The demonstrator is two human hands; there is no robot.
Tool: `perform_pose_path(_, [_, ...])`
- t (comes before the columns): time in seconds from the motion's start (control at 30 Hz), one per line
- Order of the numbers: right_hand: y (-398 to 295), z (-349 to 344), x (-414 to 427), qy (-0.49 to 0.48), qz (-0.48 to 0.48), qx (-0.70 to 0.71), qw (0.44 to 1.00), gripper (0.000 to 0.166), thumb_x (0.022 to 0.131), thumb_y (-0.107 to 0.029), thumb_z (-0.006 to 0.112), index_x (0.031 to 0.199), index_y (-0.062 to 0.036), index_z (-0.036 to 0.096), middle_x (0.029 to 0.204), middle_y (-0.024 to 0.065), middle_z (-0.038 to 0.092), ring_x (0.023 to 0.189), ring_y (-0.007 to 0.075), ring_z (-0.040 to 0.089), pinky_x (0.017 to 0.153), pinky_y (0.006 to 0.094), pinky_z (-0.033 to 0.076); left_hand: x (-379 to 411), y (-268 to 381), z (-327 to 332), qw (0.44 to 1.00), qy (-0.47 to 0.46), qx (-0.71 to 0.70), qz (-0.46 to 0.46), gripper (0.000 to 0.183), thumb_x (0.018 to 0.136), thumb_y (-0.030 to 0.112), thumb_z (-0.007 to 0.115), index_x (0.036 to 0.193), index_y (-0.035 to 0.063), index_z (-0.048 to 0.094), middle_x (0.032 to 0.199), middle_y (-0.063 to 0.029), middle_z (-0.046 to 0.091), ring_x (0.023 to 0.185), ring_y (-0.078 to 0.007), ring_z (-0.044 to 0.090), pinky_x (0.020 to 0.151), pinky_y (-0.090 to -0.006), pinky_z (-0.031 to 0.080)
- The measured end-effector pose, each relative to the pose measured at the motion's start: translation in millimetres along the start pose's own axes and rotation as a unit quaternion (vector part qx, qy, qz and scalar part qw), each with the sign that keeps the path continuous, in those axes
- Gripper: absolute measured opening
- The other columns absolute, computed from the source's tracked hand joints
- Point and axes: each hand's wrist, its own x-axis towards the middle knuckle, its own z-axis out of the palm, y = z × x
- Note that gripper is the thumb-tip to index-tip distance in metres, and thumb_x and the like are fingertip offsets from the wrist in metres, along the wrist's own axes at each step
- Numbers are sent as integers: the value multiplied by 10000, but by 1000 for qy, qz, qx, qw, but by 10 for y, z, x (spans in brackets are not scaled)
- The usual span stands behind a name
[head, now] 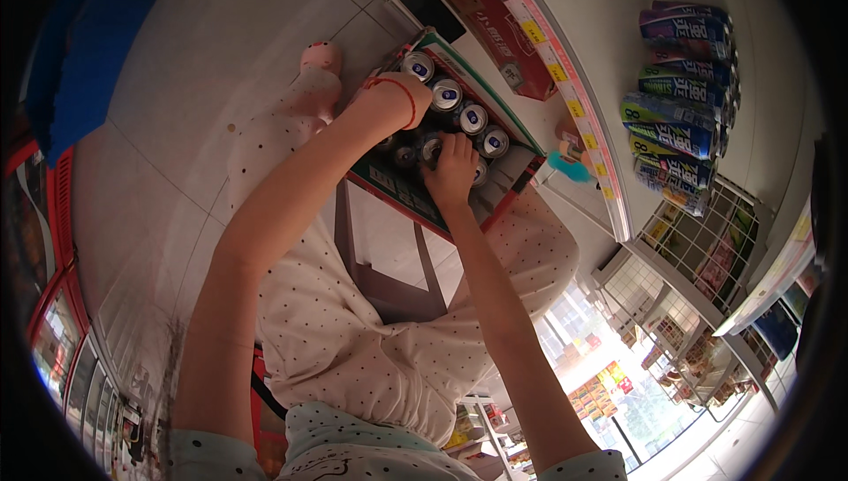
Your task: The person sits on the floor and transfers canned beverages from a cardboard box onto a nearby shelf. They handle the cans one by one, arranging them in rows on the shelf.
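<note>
An opened cardboard case (487, 100) with green and red sides sits between my knees. Several drink cans (473, 119) stand in it, their silver lids up with blue pull tabs. My left hand (401, 93), a red cord at its wrist, reaches over the case's far left part; its fingertips are hidden beneath the hand. Nearer to me, my right hand (454, 163) reaches into the case with thumb and fingers around a can (431, 148). Part of that can is covered by the hand, and darker cans lie in shadow beside it.
To the right, a white shelf carries a row of colourful cans (679, 106) behind a price-label strip (575, 106). A red carton (500, 37) lies on a lower level. Wire racks (702, 242) stand beyond. At left are a blue panel (86, 57) and red-framed units (63, 216).
</note>
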Motion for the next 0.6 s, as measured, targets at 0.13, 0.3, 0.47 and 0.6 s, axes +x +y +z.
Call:
perform_pose_path(0.13, [10,22,14,-4,16,-36,999,651,539,-103,763,1107,-56,449,1009,98,465,962,269,472,805,384,360,21,35,48,1000,10,16,2,241,729,121,588,936,23,662,978,-164,634,922,-290,615,769,-379,502])
perform_pose_path(0.3, [-16,-78,-18,-6,47,-62,997,659,574,-115,751,1145,-48,427,1079,100,467,1017,268,470,855,396,350,328,153,454,999,-26,34,25,303,706,121,571,981,24,655,964,-173,639,912,-286,626,724,-407,502])
perform_pose_path(0.47, [59,-442,-362,79,107,23,991,623,632,-102,712,1167,-23,402,1137,123,460,1086,294,434,893,415,333,596,223,798,996,-83,-27,27,334,781,276,541,990,40,651,1004,-162,629,935,-305,609,784,-413,482])
perform_pose_path(0.6, [278,-524,-907,242,198,120,942,612,653,-67,673,1184,-4,376,1143,183,443,1087,353,430,914,456,325,522,317,860,997,-22,-71,16,373,819,357,526,993,50,648,1026,-162,620,947,-307,601,824,-388,469])
